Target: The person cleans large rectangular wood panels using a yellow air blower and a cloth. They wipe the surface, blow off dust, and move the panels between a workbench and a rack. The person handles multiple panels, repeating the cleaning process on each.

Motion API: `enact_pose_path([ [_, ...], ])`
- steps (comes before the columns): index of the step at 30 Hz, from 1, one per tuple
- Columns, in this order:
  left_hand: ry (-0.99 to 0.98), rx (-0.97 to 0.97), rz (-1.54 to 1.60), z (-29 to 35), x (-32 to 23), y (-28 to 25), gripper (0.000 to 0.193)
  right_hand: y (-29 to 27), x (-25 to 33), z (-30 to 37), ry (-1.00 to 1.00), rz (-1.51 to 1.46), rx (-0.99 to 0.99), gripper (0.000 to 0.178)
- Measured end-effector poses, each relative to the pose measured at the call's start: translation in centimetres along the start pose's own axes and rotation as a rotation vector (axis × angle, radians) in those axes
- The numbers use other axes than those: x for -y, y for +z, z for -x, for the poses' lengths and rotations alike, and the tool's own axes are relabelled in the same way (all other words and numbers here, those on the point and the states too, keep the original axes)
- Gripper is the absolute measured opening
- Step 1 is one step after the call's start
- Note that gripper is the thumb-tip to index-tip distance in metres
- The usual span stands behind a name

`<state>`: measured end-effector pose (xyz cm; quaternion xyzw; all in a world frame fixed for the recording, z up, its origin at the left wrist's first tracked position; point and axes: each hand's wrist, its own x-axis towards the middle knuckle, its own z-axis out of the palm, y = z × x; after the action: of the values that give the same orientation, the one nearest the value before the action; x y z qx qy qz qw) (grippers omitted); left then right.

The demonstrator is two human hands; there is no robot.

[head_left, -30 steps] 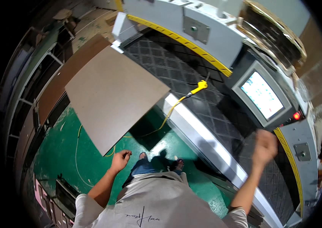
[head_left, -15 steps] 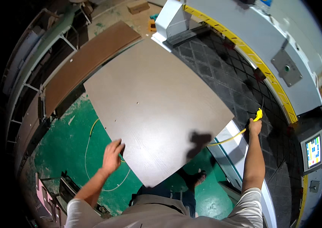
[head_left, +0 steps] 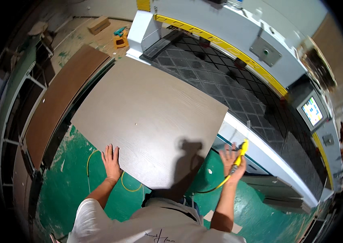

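A large beige-grey panel (head_left: 155, 101) with a faint wood grain lies in front of me. One corner points toward my body, and a shadow falls across its near right part. My left hand (head_left: 112, 163) is at the panel's near left edge, fingers spread, with the fingertips at the edge. To the right of the panel, my right hand (head_left: 229, 156) holds a yellow air blow gun (head_left: 242, 152) against the palm, its fingers partly stretched out. A yellow hose (head_left: 218, 187) runs from the gun down toward the floor.
A grey machine (head_left: 216, 30) with a yellow strip and a dark bed (head_left: 220, 81) stands beyond the panel. Its lit screen (head_left: 312, 110) is at the right. Brown boards (head_left: 58, 101) lie along the left. Green floor (head_left: 70, 178) shows below, with loose hose on it.
My right hand has come back from over the dark bed, toward me and left, with the blow gun. My left hand has spread its fingers at the panel's edge. The whole view has turned.
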<state>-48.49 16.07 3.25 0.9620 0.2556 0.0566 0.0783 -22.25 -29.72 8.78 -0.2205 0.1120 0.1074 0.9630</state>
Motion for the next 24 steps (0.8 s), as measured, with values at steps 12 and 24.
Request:
enact_pose_path([
  [12, 0.104, 0.024, -0.058, 0.0, 1.0, 0.9, 0.095, 8.2, -15.1, 3.5, -0.21, 0.895, -0.121, 0.024],
  [24, 0.448, 0.134, 0.016, -5.3, 13.6, -2.4, 0.085, -6.3, -11.9, 36.0, 0.345, 0.315, -0.312, 0.017],
])
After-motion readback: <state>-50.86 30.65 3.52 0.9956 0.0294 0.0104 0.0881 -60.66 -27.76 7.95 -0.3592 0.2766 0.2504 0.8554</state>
